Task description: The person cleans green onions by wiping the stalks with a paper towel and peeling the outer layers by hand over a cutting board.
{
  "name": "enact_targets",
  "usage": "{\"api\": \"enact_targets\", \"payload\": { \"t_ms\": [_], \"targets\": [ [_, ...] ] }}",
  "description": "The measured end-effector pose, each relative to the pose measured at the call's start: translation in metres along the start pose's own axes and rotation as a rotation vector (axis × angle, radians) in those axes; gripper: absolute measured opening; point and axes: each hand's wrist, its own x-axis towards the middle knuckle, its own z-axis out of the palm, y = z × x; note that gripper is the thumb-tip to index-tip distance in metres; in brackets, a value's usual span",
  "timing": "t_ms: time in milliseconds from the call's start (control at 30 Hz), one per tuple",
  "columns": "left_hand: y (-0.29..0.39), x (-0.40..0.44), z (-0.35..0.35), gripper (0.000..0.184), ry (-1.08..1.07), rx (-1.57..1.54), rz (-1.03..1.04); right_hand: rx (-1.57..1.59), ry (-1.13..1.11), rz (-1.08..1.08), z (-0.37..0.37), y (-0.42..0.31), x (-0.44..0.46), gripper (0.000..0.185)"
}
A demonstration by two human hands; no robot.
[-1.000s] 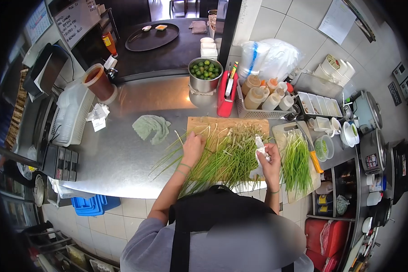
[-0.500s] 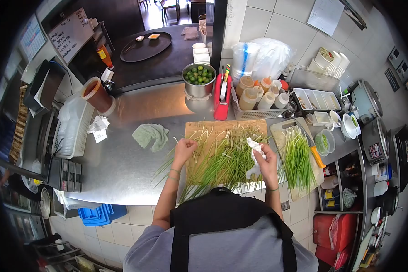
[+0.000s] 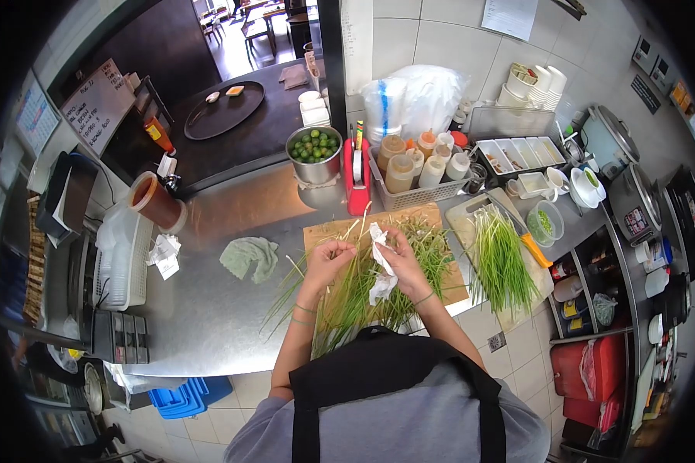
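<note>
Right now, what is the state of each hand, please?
Left hand: curled; any grip on the green stalks cannot be told.
Right hand: closed, holding crumpled white paper.

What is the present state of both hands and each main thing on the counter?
Left hand: closed, contents unclear
Right hand: closed on white tissue
White tissue: crumpled
Loose stalks: spread over brown board
Stalk bundle: laid on pale board
Knife: lying beside stalk bundle
Green cloth: crumpled
Metal pot: uncovered, holding green fruits
Clear tub: open, holding chopped greens
Squeeze bottles: standing in basket
</note>
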Motion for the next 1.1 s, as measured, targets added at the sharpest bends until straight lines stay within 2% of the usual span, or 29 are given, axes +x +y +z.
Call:
{"api": "enact_targets", "payload": {
  "t_ms": [33,133,167,267,500,600,700,900,1100],
  "targets": [
    [0.0,0.001,0.002,0.009,0.017,-0.008,0.014,0.012,0.029,0.013,0.005,-0.008,-0.005,0.044],
    [-0.005,0.003,0.01,0.01,0.069,-0.01,0.049,0.014,-0.001,0.029,-0.004,-0.009,-0.006,0.037],
    [-0.005,0.003,0.012,0.011,0.081,0.005,0.061,0.071,-0.046,0.083,-0.01,-0.007,-0.003,0.025],
    [-0.011,0.004,0.015,0.011,0.087,0.093,0.098,0.079,-0.005,0.12,-0.011,-0.011,-0.005,0.017],
    [-0.011,-0.001,0.025,0.012,0.049,0.329,0.212,0.045,-0.074,0.2,-0.007,-0.004,-0.004,0.02],
    [-0.011,0.0,0.023,0.015,0.041,0.337,0.176,0.05,-0.052,0.203,-0.008,-0.001,-0.003,0.012],
    [-0.001,-0.007,0.031,0.014,0.197,0.391,0.187,0.106,-0.036,0.15,-0.01,0.004,-0.002,0.009],
    [0.01,-0.016,0.037,0.014,0.189,0.543,0.377,0.054,0.002,0.129,-0.012,0.01,0.001,0.009],
    [-0.001,-0.011,0.034,0.014,0.14,0.557,0.335,0.003,0.043,0.127,-0.008,0.003,-0.003,0.01]
  ]
}}
